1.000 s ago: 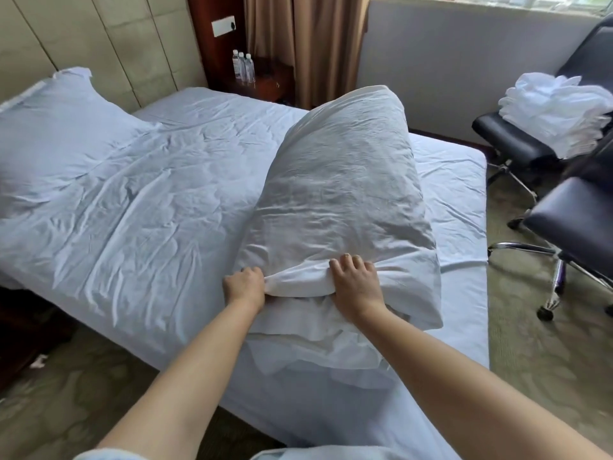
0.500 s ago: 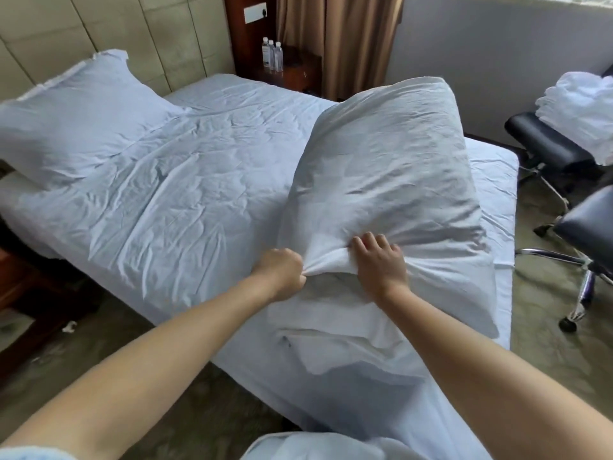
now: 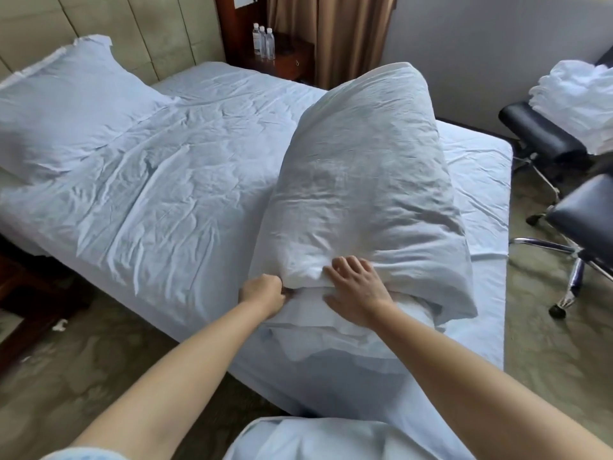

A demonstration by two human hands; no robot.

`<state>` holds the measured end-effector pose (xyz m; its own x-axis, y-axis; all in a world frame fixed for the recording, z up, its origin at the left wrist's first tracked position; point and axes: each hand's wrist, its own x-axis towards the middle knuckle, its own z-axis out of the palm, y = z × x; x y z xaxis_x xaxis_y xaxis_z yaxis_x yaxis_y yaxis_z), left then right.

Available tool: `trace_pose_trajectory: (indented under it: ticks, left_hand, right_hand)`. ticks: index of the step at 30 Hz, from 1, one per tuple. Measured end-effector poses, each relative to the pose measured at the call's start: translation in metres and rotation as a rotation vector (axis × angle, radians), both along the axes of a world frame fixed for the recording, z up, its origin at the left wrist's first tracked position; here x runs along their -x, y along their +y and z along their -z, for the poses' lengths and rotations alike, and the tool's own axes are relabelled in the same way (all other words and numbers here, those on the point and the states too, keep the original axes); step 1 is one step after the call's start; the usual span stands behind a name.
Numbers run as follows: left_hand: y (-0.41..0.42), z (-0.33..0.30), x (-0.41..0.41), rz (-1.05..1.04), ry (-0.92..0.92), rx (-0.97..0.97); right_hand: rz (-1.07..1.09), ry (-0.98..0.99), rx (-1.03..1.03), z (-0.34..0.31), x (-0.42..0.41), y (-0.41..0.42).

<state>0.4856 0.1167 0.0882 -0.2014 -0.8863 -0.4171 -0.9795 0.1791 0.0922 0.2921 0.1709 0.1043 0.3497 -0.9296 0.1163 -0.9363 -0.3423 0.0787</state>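
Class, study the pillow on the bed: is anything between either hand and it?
Nothing visible does. The left hand grips the pillowcase at the near end of the pillow; the right hand presses on the pillow beside it.

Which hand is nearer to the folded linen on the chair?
Right. The right hand presses the pillow, toward the linen; the left hand grips its edge, farther away.

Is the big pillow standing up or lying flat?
Standing up: the pillow rises tall off the bed; left hand grips its bottom end, right hand presses it.
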Motion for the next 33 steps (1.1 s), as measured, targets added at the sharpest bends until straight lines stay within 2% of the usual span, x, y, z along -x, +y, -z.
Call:
trace_pose_trajectory:
  ticks: [3, 7, 11, 12, 16, 19, 22, 24, 26, 29, 33]
  left_hand:
    - [0.013, 0.009, 0.008, 0.109, 0.025, 0.012]
    - [0.033, 0.013, 0.023, 0.245, 0.112, 0.002]
    - [0.053, 0.008, 0.041, 0.315, 0.146, -0.001]
    - [0.059, 0.007, 0.047, 0.323, 0.145, 0.031]
    - [0.084, -0.003, 0.073, 0.309, 0.149, 0.168]
    - [0.089, -0.011, 0.096, 0.333, 0.131, 0.284]
    - [0.093, -0.021, 0.117, 0.264, 0.174, 0.380]
    - [0.094, -0.023, 0.128, 0.242, 0.169, 0.381]
    - [0.098, -0.020, 0.138, 0.267, 0.120, 0.345]
    - [0.103, -0.013, 0.147, 0.277, 0.064, 0.338]
    - [0.102, -0.010, 0.153, 0.225, 0.040, 0.393]
  right_hand:
    - [-0.146, 0.054, -0.043, 0.010, 0.016, 0.010]
    - [-0.086, 0.198, -0.248, 0.006, 0.033, 0.017]
    - [-0.026, 0.289, -0.292, -0.012, 0.053, 0.031]
    - [0.004, 0.289, -0.245, -0.015, 0.060, 0.035]
    - [0.341, 0.086, 0.013, -0.028, 0.093, 0.055]
    - [0.729, -0.141, -0.035, -0.033, 0.111, 0.063]
    - [0.982, -0.478, -0.069, -0.020, 0.115, 0.068]
    - [1.043, -0.650, -0.159, -0.006, 0.120, 0.072]
    - [1.023, -0.728, -0.204, 0.001, 0.127, 0.076]
    - [0.950, -0.693, -0.188, 0.011, 0.141, 0.081]
    - [0.872, -0.522, -0.156, 0.012, 0.152, 0.087]
